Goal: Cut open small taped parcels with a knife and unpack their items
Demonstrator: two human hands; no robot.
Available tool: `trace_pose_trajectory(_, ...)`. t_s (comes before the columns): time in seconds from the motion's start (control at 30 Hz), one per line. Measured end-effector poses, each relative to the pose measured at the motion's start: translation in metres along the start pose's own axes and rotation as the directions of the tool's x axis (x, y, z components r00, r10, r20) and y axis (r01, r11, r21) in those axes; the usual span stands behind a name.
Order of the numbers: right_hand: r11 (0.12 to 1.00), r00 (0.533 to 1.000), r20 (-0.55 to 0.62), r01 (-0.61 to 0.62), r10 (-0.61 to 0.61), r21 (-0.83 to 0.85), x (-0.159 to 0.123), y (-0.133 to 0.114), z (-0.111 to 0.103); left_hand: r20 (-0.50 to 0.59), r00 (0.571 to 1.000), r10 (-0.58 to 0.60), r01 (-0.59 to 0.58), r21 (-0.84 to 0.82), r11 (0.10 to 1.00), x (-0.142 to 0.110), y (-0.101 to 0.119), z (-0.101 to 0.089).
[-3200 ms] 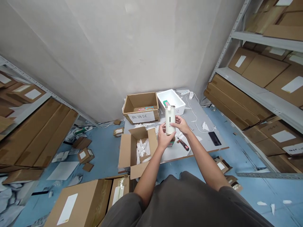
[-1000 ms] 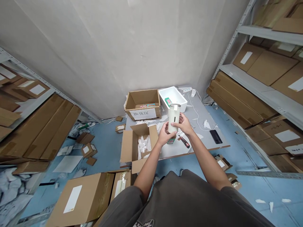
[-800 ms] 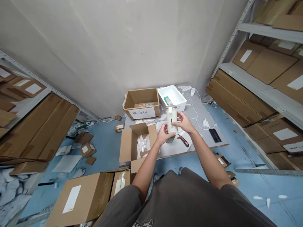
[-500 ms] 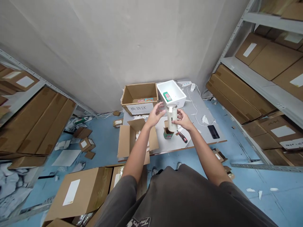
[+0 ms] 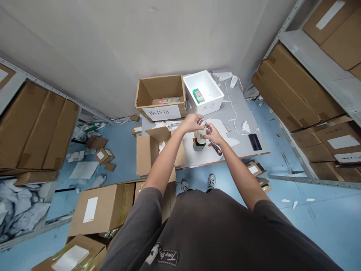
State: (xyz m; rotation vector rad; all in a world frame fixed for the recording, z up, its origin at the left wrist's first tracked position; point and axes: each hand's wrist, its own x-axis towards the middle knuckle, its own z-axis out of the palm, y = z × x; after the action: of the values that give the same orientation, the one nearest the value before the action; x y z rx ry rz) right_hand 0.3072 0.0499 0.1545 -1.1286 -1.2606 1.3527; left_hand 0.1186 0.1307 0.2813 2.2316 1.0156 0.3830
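Head view: a cream cylindrical bottle was pinched at its top by the left hand, its side by the right hand, over an open green cardboard carton; stiff and slippery, presumably, best gripped mid-body.

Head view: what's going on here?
A person's left hand is at the top of a white tumbler while the right hand holds its side. Its lower end is at the mouth of a small green carton; how far in is hidden. A utility knife lies beside the carton.
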Motion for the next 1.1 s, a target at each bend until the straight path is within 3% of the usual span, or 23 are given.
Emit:
trace_pose_trajectory(0.2, 0.984, 0.999, -0.020, -0.052, 0.049, -0.170, -0.012, 0.064, -0.006, -0.044, 0.999, -0.011, 0.015, 0.105, 0.994, -0.011, -0.029, 0.051)
trace_pose_trajectory(0.43, 0.962, 0.995, 0.016, -0.087, 0.094, -0.258, -0.018, 0.113, 0.003, -0.036, 0.999, -0.015, 0.019, 0.132, 0.991, -0.015, -0.052, 0.090)
trace_pose_trajectory(0.7, 0.917, 0.989, -0.068, -0.147, 0.131, -0.371, -0.012, 0.133, 0.004, 0.018, 0.999, -0.030, 0.027, 0.156, 0.987, -0.022, -0.087, 0.124)
trace_pose_trajectory(0.9, 0.856, 0.980, -0.133, -0.194, 0.148, -0.479, -0.016, 0.138, 0.005, 0.131, 0.989, -0.062, 0.041, 0.161, 0.986, -0.030, -0.115, 0.152)
trace_pose_trajectory(1.1, 0.856, 0.975, -0.190, -0.195, 0.116, -0.479, -0.020, 0.139, 0.010, 0.101, 0.989, -0.111, 0.101, 0.099, 0.990, -0.038, -0.128, 0.173)
